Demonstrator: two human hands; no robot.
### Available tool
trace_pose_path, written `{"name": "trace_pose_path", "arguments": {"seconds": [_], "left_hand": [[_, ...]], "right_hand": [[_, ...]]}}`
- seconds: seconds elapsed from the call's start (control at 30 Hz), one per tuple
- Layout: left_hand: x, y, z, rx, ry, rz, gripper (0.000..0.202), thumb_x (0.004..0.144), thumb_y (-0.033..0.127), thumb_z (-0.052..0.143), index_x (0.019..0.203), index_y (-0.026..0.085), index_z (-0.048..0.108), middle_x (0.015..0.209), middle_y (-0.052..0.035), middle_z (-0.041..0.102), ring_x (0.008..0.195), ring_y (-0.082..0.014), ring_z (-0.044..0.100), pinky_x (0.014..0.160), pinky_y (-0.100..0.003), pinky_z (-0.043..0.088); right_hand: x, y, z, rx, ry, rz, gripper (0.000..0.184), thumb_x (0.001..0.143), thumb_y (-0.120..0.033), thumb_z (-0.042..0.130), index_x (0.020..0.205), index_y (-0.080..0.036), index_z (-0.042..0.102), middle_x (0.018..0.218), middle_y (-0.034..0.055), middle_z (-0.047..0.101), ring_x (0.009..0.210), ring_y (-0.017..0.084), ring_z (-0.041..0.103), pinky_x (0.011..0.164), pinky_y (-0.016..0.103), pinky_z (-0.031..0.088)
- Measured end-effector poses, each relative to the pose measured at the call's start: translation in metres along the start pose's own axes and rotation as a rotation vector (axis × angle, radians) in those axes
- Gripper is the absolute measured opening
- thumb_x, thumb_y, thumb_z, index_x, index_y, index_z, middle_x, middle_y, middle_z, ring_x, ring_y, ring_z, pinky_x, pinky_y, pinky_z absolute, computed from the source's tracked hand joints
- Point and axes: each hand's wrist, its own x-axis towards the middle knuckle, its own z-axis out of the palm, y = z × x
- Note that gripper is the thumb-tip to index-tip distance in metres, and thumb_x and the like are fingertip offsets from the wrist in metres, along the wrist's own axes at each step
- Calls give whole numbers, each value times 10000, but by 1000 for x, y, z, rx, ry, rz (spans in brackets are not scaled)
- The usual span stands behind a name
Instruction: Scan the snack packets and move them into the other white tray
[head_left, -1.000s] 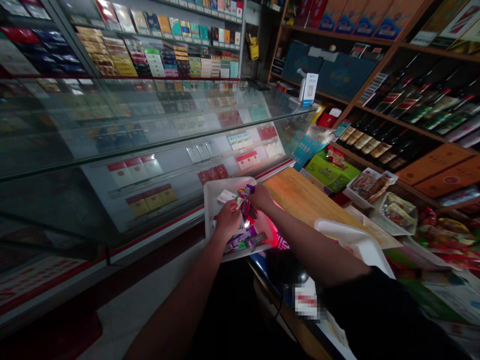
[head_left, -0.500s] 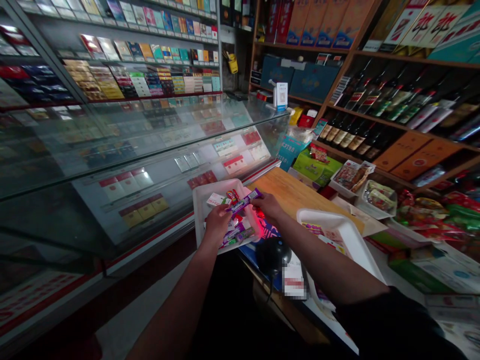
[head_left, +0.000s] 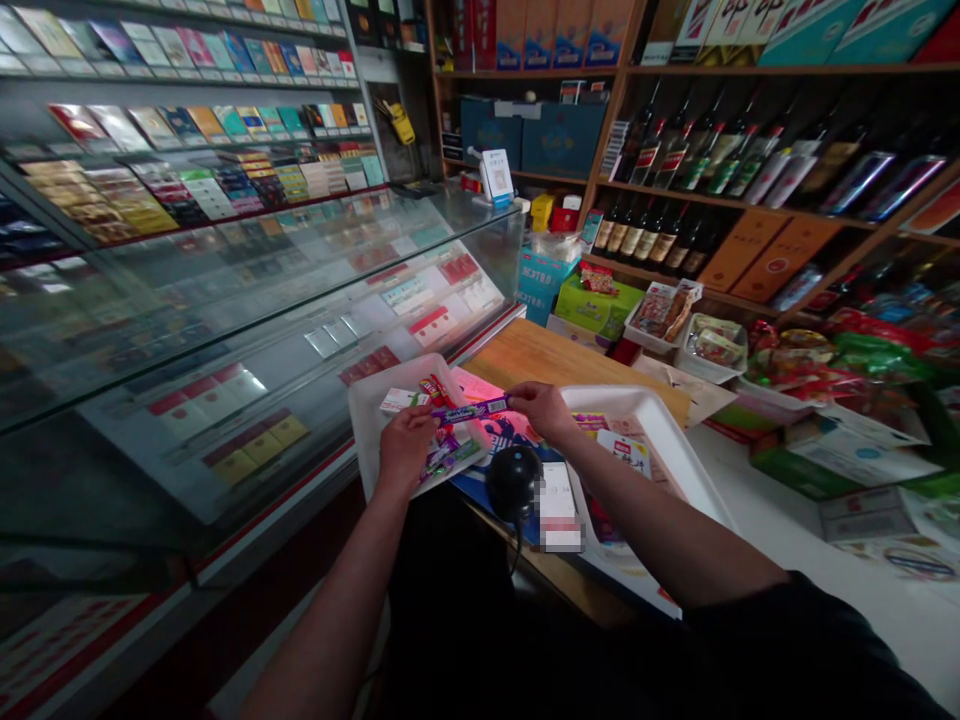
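**A:** What are we doing with our hands?

**B:** We're pinching a purple-wrapped candy bar [head_left: 461, 412] between them. Our left hand [head_left: 407, 450] is gripping its left end, and our right hand [head_left: 544, 412] is pinching its right end with the fingertips. The bar is lying nearly level, right over the right part of a white plastic tray [head_left: 366, 412].

**A:** Where's that tray sitting?

**B:** It's sitting at the front edge of a glass display case [head_left: 225, 300], in the lower middle of the view. It's holding more wrapped sweets [head_left: 442, 458].

**A:** How much room are we getting?

**B:** We're getting open air above the bar, but only a narrow gap between that tray and a second white tray [head_left: 645, 405] on the right, with a pink card [head_left: 480, 385] showing there. Our right forearm is passing close along that second tray's near rim. A round black scanner [head_left: 514, 483] is sitting just below the gap, between our arms, near the front edge of the wooden bench [head_left: 540, 355].
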Motion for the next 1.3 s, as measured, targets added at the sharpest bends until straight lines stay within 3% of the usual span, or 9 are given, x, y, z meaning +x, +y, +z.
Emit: {"name": "trace_pose_path", "arguments": {"seconds": [0.27,0.57,0.8,1.07,1.3], "left_hand": [[-5,-1,17,206,-24,117,363,741,320,725,1067,161,713,858,-45,767,706,-158,687,708,-279,550],[-12,-37,23,294,86,216,352,828,346,662,1149,204,689,988,-55,761,845,-185,715,796,-322,580],[-19,-24,32,290,141,248,349,826,345,687,1138,189,691,1002,-63,755,871,-185,722,822,-310,582],[-59,19,73,331,105,362,296,849,313,678,1114,181,698,1037,-63,760,977,-203,726,929,-334,571],[-110,38,116,421,-112,431,269,894,319,663,1140,211,694,1092,-66,750,995,-217,722,963,-350,560]], "right_hand": [[-17,19,-12,-142,0,-36,246,796,-194,642,1019,-173,743,848,-2,760,769,135,693,751,237,516],[-27,42,-7,-274,48,-79,259,852,-186,622,1077,-226,743,1013,0,776,931,157,703,879,265,517],[-27,38,-12,-147,49,-44,240,848,-217,644,1070,-207,734,962,0,771,899,149,709,879,257,526],[-54,26,-58,24,196,-76,255,822,-244,635,1050,-186,732,919,20,767,842,166,710,821,274,539],[-117,39,-115,-39,402,-5,259,834,-298,635,1048,-199,742,994,55,776,918,210,719,887,336,540]]}}
